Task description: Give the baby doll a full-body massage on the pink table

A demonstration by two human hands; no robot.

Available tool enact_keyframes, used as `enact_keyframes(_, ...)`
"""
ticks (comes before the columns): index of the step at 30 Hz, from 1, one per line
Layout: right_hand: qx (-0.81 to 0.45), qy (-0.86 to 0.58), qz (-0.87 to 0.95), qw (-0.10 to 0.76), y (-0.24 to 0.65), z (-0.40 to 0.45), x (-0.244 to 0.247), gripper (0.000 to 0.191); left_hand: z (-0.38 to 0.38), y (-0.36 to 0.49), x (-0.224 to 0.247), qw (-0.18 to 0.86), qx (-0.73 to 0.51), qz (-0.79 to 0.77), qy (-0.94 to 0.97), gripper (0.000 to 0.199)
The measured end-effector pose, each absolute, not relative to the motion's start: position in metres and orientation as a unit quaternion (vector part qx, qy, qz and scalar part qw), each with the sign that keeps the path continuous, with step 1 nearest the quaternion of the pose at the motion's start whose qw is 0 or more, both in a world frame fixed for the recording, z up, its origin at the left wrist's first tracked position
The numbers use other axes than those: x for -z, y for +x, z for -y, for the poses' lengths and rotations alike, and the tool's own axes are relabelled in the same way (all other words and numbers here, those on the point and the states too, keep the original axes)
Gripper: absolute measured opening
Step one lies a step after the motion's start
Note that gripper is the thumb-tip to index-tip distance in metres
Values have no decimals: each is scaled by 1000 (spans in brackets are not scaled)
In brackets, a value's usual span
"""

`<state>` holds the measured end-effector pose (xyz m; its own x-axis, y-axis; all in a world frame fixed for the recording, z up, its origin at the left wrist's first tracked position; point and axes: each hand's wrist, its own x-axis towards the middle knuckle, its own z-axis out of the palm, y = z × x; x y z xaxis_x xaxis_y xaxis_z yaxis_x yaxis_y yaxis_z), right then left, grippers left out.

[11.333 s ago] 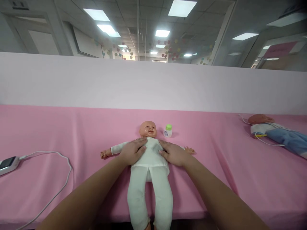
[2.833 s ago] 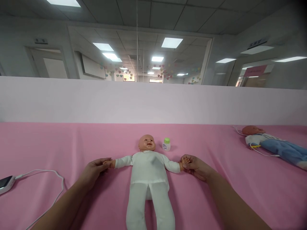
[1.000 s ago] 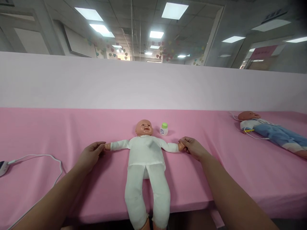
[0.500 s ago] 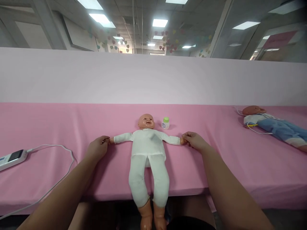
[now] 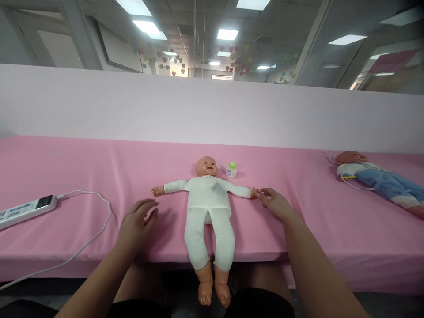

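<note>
A baby doll [image 5: 209, 198] in a white top and trousers lies on its back, arms stretched out to the sides, bare feet hanging past the table's front edge. My left hand [image 5: 138, 223] is open, just below and apart from the doll's hand on the left side of the view. On the other side, the fingertips of my right hand [image 5: 274, 204] are loosely parted right at the doll's other hand; whether they still touch it I cannot tell. A small bottle with a green cap [image 5: 231, 170] stands beside the doll's head.
Pink cloth covers the table [image 5: 99, 172]. A white power strip [image 5: 28, 212] lies on the left, its cord [image 5: 102, 225] curving over the front edge. On the right rests another doll [image 5: 380, 176] in blue, with thin tubes. A white partition [image 5: 212, 110] runs along the back.
My left hand has let go of the doll's hand and moved down, its fingers spreading. My right fingers have loosened from the doll's other hand. The whole view has shifted slightly.
</note>
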<state>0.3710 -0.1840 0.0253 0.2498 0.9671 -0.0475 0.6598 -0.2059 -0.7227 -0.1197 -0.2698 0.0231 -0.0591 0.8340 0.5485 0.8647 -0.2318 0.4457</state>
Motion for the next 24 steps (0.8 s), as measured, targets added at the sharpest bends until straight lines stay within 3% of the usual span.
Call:
enact_keyframes(4,-156,-740,554,349,358,240,-3,45,340,-104,-3,30,376,535,-756,24)
enact_keyframes(6,-125,-703,558,421,345,275,12,40,367,-93,7,20,353,520,-777,27)
enact_keyframes(10,-165,-541,644,515,313,338,33,28,391,-68,33,25,366,459,-809,62)
enact_keyframes(15,-213,-436,730,481,284,368,34,32,389,-44,65,29,355,440,-824,84)
enact_keyframes(19,-197,-416,753,469,271,367,34,40,385,-31,75,49,358,457,-813,80)
enact_keyframes(24,-164,-482,727,461,275,362,36,32,382,-31,80,70,372,440,-814,80)
